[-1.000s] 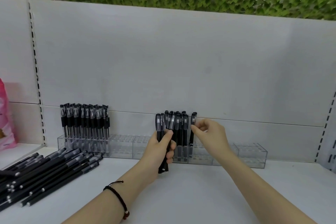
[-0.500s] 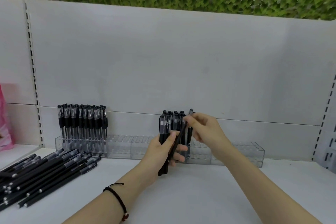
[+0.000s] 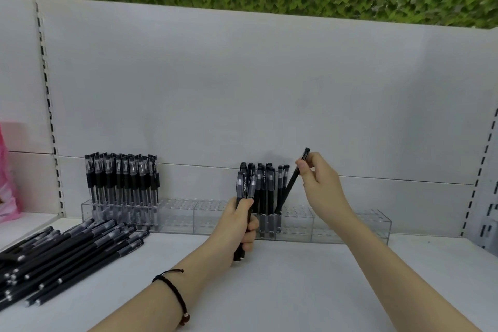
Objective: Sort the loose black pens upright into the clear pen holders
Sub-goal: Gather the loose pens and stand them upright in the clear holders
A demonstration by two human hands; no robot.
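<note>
Pens (image 3: 245, 188) sit gripped in my left hand (image 3: 237, 226); my right hand (image 3: 319, 188) pinches one tilted pen (image 3: 290, 187), tip at the clear holder (image 3: 350, 226).

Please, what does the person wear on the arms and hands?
No gloves or sleeves show. The wrist of the left hand carries a thin black braided bracelet with a small reddish-brown bead. The right hand and its wrist wear nothing that shows.
</note>
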